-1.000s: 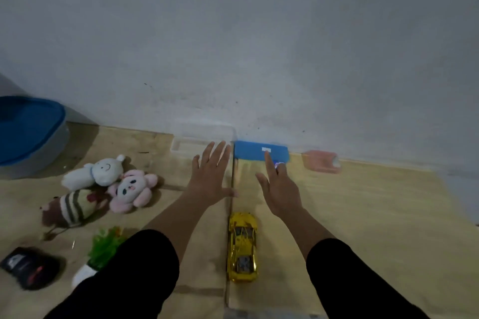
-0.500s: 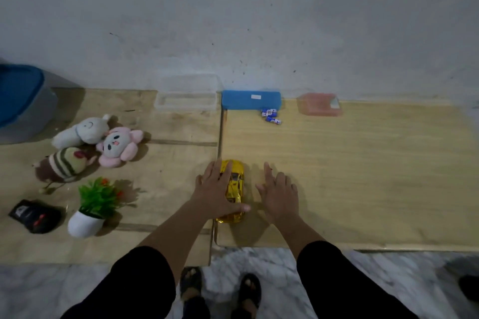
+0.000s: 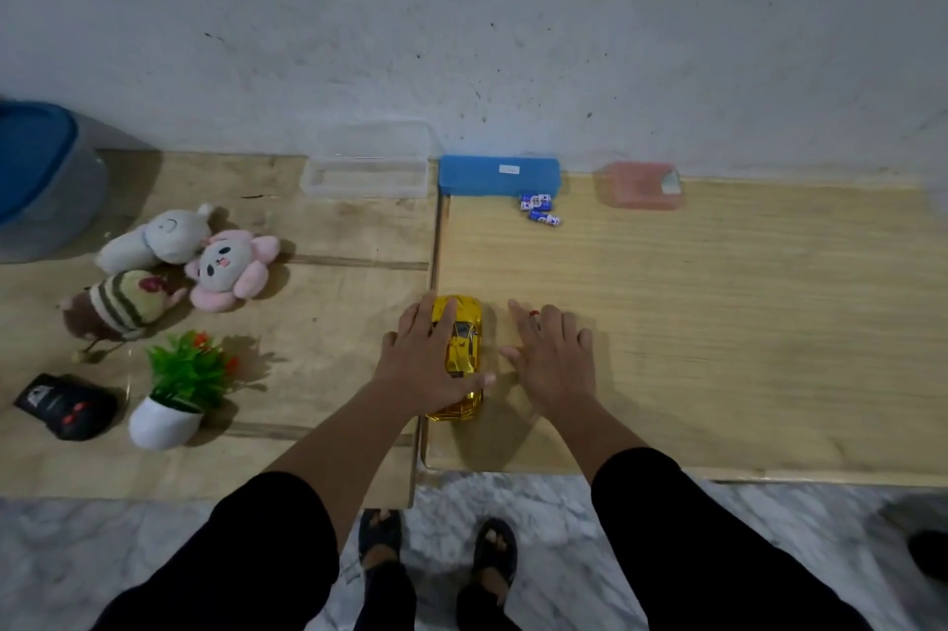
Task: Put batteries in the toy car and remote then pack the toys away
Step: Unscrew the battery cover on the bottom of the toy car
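A shiny yellow toy car (image 3: 464, 353) lies on the wooden tabletop (image 3: 718, 322) near the front edge. My left hand (image 3: 428, 361) rests flat over the car's left side, fingers spread, thumb across its rear. My right hand (image 3: 551, 356) lies flat and open on the wood just right of the car, not touching it. Three blue-and-white batteries (image 3: 538, 208) lie by the blue box (image 3: 498, 175) at the wall. The black remote (image 3: 64, 405) with red buttons sits at the front left.
A clear lidded container (image 3: 365, 176) and a pink container (image 3: 641, 185) stand against the wall. Three plush toys (image 3: 169, 266) and a small potted plant (image 3: 177, 389) lie at the left. A grey bin with blue lid (image 3: 36, 174) is far left. My sandalled feet (image 3: 436, 548) stand on marble floor.
My view tilted down and back from the wall. Both hands drew back from the blue box to the car; the left hand came to rest on it. The batteries came into view.
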The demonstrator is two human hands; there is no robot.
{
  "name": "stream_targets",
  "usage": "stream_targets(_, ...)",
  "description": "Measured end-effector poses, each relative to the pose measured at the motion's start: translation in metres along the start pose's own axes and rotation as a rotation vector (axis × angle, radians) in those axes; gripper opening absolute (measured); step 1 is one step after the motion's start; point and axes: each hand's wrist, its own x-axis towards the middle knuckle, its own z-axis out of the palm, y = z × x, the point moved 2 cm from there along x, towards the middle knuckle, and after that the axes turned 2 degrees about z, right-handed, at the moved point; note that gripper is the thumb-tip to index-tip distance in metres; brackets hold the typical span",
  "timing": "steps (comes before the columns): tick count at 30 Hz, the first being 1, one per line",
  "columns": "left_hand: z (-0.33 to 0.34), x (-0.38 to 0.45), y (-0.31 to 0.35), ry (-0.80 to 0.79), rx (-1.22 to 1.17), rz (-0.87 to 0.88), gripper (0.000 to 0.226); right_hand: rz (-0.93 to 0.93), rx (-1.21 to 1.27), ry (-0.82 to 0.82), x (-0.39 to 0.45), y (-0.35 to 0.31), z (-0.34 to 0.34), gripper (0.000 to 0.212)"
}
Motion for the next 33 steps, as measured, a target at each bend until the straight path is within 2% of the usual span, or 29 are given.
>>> stream_targets(3, -0.001, -0.002, 0.002, 0.059, 0.030, -0.016, 0.106, -0.073, 0.032, -0.050, 0.005, -0.007, -0.010, 0.066)
stream_targets(5, 0.000, -0.003, 0.002, 0.099, 0.077, -0.017, 0.104, -0.130, 0.075, -0.118, 0.007, -0.013, -0.014, 0.080)
stream_targets(8, 0.003, -0.005, 0.003, 0.124, 0.054, -0.039, 0.099, -0.159, 0.072, -0.079, 0.006, -0.018, -0.020, 0.095)
stream_targets(12, 0.004, -0.007, 0.012, 0.091, -0.020, -0.081, 0.091, -0.173, 0.059, -0.092, 0.007, -0.018, -0.017, 0.097)
stream_targets(16, 0.001, -0.007, 0.021, 0.091, -0.106, -0.154, 0.087, -0.176, 0.057, -0.109, 0.007, -0.021, -0.017, 0.081)
stream_targets(20, -0.019, -0.007, 0.017, 0.159, -0.325, -0.142, 0.085, -0.176, 0.101, -0.114, 0.014, -0.016, -0.035, 0.075)
stream_targets(24, -0.060, -0.010, 0.018, 0.231, -0.559, -0.080, 0.077, -0.171, 0.343, -0.161, 0.034, -0.020, -0.060, 0.059)
stream_targets(28, -0.098, -0.017, 0.015, 0.278, -0.746, -0.004, 0.071, -0.245, 0.591, -0.173, 0.052, -0.025, -0.095, 0.058)
stream_targets(33, -0.129, -0.026, 0.015, 0.256, -0.903, 0.142, 0.096, -0.302, 0.805, -0.192, 0.059, -0.044, -0.149, 0.057)
